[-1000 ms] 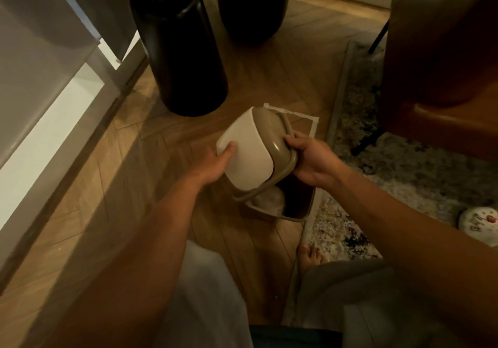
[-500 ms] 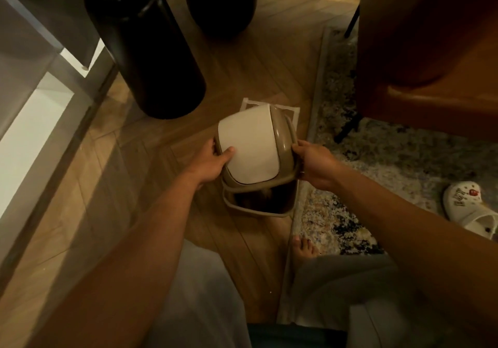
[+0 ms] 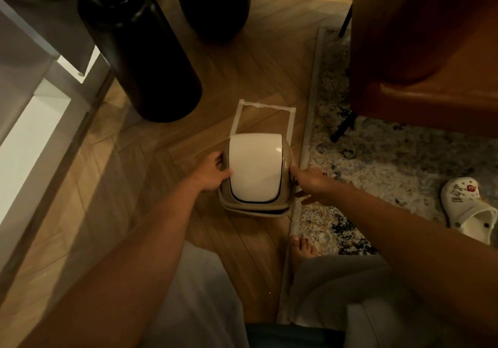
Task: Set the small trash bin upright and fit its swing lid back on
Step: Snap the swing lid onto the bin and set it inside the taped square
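1. I saw the small trash bin (image 3: 256, 211) upright on the wooden floor (image 3: 161, 186), at the near end of a taped outline (image 3: 265, 105), with its swing lid (image 3: 254, 170) on top.
2. The left hand (image 3: 213, 171) gripped the lid's left edge, thumb on the white flap. The right hand (image 3: 310, 186) lay straight-fingered against its right side.
3. A dark vase (image 3: 142, 59) stood near, back left. The rug (image 3: 390, 164) edge ran just beside the bin, bearing a brown chair (image 3: 425, 38) and a white clog (image 3: 469, 207).

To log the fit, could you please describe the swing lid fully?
The swing lid is a domed taupe plastic frame with a glossy white flap, closed. It sits atop the small trash bin, beside the rug. The left hand grips its left edge, thumb on the flap; the right hand touches its right side.
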